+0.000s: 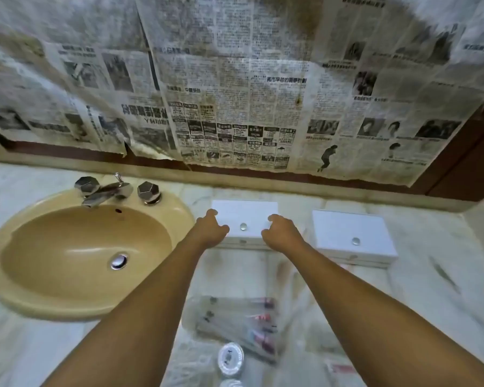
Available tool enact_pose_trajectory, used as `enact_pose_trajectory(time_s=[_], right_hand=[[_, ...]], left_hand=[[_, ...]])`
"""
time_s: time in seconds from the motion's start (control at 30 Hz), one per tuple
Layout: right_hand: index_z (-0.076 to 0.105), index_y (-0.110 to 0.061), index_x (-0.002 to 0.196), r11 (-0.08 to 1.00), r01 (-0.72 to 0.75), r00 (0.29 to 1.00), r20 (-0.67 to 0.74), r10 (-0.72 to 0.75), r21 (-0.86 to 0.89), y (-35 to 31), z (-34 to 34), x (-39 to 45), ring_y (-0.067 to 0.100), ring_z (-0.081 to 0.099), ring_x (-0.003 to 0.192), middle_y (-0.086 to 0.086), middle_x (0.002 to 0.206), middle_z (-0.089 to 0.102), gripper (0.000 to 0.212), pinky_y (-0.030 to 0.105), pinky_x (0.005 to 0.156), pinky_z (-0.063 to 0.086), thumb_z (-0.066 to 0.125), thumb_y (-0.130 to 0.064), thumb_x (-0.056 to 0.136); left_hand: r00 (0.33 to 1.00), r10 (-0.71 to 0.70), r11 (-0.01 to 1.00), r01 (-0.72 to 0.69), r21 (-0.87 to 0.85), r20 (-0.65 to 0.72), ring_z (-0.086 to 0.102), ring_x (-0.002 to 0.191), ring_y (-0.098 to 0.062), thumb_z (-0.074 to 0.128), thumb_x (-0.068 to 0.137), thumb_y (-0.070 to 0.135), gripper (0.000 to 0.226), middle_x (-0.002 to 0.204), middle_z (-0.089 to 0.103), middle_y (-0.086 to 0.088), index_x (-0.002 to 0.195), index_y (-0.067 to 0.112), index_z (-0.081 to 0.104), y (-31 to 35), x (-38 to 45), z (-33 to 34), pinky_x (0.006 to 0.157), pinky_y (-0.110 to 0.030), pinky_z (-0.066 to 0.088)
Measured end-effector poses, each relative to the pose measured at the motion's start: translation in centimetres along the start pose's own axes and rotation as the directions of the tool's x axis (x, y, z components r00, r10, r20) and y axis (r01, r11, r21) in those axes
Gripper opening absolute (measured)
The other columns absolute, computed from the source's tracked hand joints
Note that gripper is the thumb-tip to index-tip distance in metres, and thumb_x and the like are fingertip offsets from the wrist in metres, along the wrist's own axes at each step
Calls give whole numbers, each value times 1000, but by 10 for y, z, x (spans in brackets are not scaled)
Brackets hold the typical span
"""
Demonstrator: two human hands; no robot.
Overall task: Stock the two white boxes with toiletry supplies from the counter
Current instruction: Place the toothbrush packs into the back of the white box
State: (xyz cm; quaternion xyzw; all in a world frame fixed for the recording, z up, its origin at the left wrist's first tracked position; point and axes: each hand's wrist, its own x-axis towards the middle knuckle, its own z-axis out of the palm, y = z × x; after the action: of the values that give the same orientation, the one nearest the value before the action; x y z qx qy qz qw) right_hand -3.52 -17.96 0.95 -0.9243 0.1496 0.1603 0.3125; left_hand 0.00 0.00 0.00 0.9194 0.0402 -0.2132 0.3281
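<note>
Two closed white boxes stand on the marble counter, each with a small round silver knob on its lid. My left hand (210,229) grips the left end of the nearer-to-sink box (245,212), fingers curled over the lid's edge. My right hand (281,231) grips the same box's right end. The second box (349,229) sits untouched to the right. Clear plastic packets of toothbrushes (241,319) lie on the counter between my forearms. A small round clear-wrapped item (231,358) lies just below them.
A tan oval sink (76,255) with chrome faucet and two faceted knobs (106,189) fills the left. Old newspaper covers the mirror above the counter. More clear wrappers lie at the bottom right (341,370). A brown wooden frame rises at the right.
</note>
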Motion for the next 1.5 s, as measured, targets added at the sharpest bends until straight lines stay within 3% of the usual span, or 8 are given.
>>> enact_pose_trajectory(time_s=[0.23,0.57,0.77,0.97,1.03,1.23,1.33,1.5], right_hand=[[38,-10,142,988,-19,1000,8,18,150,8,10,-8,25,53,116,9,140,46,50,26,81,42,47,-18,94],[36,-17,145,964,0,999,-50,14,267,40,41,-68,22,43,129,5,148,36,53,23,90,34,51,-23,94],[40,-19,142,949,6,997,-73,18,316,53,55,-102,20,41,129,4,144,38,52,21,90,33,53,-22,92],[42,-23,140,946,23,997,-80,3,322,64,64,-131,15,48,118,-1,143,37,48,20,87,37,52,-22,93],[43,-22,140,945,23,997,-79,3,325,68,67,-138,12,49,112,-4,142,37,48,18,85,37,52,-20,92],[41,-24,140,984,40,996,-90,-24,171,73,68,-152,15,41,123,-2,147,33,49,4,78,38,51,-22,92],[42,-27,140,984,102,970,-206,-132,-148,66,69,-151,20,32,133,0,146,36,47,33,103,28,50,-33,94],[49,-26,132,935,223,954,-134,-267,-275,39,74,-135,24,42,121,1,127,53,41,38,95,31,46,-41,95]], left_hand=[[1000,17,999,-17,-50,2,50,94,-22,49,96,26,57,106,49,-3,148,15,27,1,-16,8,80,-28,38],[999,43,999,-44,-13,-20,52,102,-22,50,97,27,53,139,49,-9,147,18,33,-19,-80,24,79,-26,36],[1000,25,998,-26,-51,-19,56,80,-18,51,96,27,49,99,57,2,143,21,38,-34,-118,35,60,-22,40],[1000,27,1000,-27,0,-3,62,67,-11,50,95,32,48,107,62,-5,141,25,38,-48,-140,41,54,-22,40],[1000,23,1000,-23,9,9,62,79,-13,50,95,34,49,112,61,-6,142,26,38,-53,-145,42,60,-25,41],[1000,27,1000,-27,8,16,50,124,-23,51,97,34,50,141,49,-7,144,27,38,-61,-152,45,86,-29,38],[999,37,999,-37,-6,-6,57,115,-20,51,97,32,48,137,52,-6,143,26,40,-61,-152,42,82,-26,39],[998,47,999,-48,-26,-36,57,100,-15,51,97,26,45,134,56,-4,141,25,43,-64,-146,36,85,-28,44]])
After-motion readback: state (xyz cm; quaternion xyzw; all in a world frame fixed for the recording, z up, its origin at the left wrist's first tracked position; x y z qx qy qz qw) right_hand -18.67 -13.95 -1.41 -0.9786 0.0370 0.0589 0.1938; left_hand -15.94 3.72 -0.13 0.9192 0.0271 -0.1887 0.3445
